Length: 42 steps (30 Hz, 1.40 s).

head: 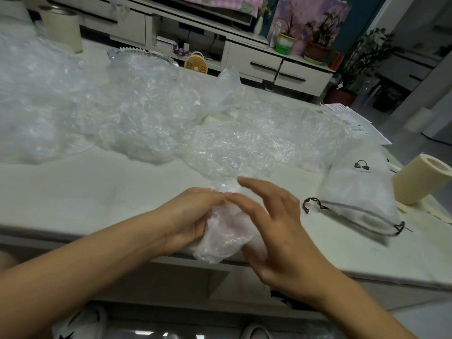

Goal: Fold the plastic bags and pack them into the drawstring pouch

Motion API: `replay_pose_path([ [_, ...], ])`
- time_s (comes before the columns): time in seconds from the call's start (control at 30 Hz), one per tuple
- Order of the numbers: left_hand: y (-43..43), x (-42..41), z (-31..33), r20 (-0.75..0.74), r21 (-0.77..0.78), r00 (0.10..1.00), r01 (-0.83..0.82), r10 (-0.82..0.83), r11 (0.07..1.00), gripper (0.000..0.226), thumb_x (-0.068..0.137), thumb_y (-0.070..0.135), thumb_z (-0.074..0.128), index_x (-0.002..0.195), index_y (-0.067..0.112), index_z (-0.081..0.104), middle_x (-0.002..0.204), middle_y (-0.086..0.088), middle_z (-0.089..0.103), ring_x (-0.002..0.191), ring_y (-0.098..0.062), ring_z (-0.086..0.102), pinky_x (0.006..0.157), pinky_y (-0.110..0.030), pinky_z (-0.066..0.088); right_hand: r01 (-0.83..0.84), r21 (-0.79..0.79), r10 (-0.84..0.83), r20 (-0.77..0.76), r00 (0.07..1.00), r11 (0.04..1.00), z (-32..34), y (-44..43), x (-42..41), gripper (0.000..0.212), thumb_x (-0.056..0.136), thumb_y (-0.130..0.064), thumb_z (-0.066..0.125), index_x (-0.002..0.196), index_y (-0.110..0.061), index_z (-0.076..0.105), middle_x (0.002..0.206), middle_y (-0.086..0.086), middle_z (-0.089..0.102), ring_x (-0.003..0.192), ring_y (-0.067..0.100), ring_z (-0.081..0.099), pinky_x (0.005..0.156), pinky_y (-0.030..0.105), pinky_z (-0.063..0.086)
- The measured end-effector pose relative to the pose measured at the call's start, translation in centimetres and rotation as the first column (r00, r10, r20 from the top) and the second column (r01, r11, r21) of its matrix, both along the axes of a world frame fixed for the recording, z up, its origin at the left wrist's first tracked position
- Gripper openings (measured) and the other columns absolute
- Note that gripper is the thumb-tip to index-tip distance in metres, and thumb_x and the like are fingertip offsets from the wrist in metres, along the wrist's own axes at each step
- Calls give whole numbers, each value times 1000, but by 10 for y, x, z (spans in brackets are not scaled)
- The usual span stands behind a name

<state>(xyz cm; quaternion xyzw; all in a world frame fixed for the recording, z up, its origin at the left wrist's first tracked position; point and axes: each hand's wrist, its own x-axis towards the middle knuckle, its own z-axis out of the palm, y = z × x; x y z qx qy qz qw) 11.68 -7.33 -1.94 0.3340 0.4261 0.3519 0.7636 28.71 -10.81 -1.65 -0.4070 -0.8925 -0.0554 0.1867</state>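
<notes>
Here, closest to the camera, both bare arms reach in over the near edge of the white tabletop [85,187]. The left hand [193,216] has its fingers curled, and its grip is closed round a crumpled clear plastic bag [225,231]. The bag hangs a little past the tabletop edge. The right hand [276,228] is just beside it, with its fingers spread and mostly straight, lying over the bag. Its grip is wide and holds nothing.

To the right, the drawstring pouch [362,192] lies on its side on the tabletop, apart from the hands. It is thin and see-through, and something pale shows inside. A dark cord [315,204] runs along its mouth. The pouch has a small black bow picture [362,165] on it. The tiny words under the bow are too small to read.

Beside the pouch lies a cream roll [420,179]. Further back, a big pile of clear plastic bags [146,118] covers the middle of the tabletop. At the far right, printed papers [354,121] lie flat, but their writing is too small to read. Far away stands a little yellow fan [195,62].
</notes>
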Motion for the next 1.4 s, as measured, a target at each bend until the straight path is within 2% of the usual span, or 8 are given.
replay_pose_path([
  [0.17, -2, 2, 1, -162, 134, 981, -84, 105, 987, 6, 88, 5, 56, 83, 5, 55, 71, -13, 52, 62, -19, 53, 56, -26, 45, -153, 42, 159, -226, 961, 987, -5, 3, -10, 14, 80, -14, 61, 93, -17, 67, 93, -3, 64, 90, 15, 52, 79, 26, 34],
  [0.37, -1, 3, -5, -218, 297, 963, -88, 158, 951, 11, 81, 10, 65, 83, 6, 55, 80, -13, 49, 77, -23, 50, 72, -37, 40, -111, -599, -297, -540, 787, 793, 10, 5, -12, 16, 88, -29, 62, 80, -17, 69, 79, -4, 70, 75, 8, 62, 72, 17, 45],
  [0.57, -7, 2, 8, -368, 409, 929, 184, -23, 894, 51, 51, 55, 75, 74, 17, 50, 71, 2, 49, 68, -8, 51, 63, -21, 42, -104, -711, -477, -566, 673, 696, 15, 11, -9, 22, 86, -7, 61, 65, -10, 62, 53, -4, 60, 54, 3, 54, 58, 11, 41],
  [0.73, -9, 5, 10, -391, 467, 918, 140, 62, 873, 20, 79, 19, 73, 87, 8, 59, 79, -8, 59, 68, -7, 55, 55, -12, 43, 24, -635, -503, -587, 634, 772, 13, 6, -8, 5, 81, -16, 70, 80, -15, 64, 71, 0, 62, 64, 7, 52, 61, 17, 41],
  [0.8, -8, 5, 14, -331, 429, 943, 115, 38, 896, 15, 83, 6, 64, 96, 0, 61, 94, -26, 61, 78, -15, 59, 55, -13, 47, 117, -646, -586, -582, 565, 755, 12, 4, -3, 30, 73, -23, 77, 98, -22, 59, 91, -10, 61, 75, 5, 55, 65, 12, 44],
  [0.93, -10, 7, 18, -216, 363, 975, 135, -58, 922, 13, 87, 1, 58, 98, 5, 63, 92, -16, 69, 75, -19, 68, 57, -26, 57, -226, -813, -697, -578, 424, 537, 16, 2, 3, 57, 70, -19, 80, 120, -15, 55, 112, 4, 68, 100, 16, 66, 77, 23, 54],
  [1.13, -13, 13, 11, -208, 403, 978, 76, 11, 912, 20, 87, -9, 53, 98, 7, 58, 79, -8, 67, 53, -18, 63, 48, -24, 53, -425, -764, -762, -608, 223, 485, 21, -1, -3, 41, 78, 19, 44, 63, -12, 66, 61, 6, 58, 45, 7, 48, 37, 14, 33],
  [1.4, -13, 22, 18, -137, 522, 985, -20, 107, 853, 36, 79, -20, 52, 59, 9, 59, 93, -5, 68, 60, -4, 63, 48, -17, 48, -482, -761, -745, -604, 282, 434, 29, 1, 10, 20, 63, -6, 52, 48, -11, 63, 74, 11, 63, 73, 19, 58, 68, 26, 42],
])
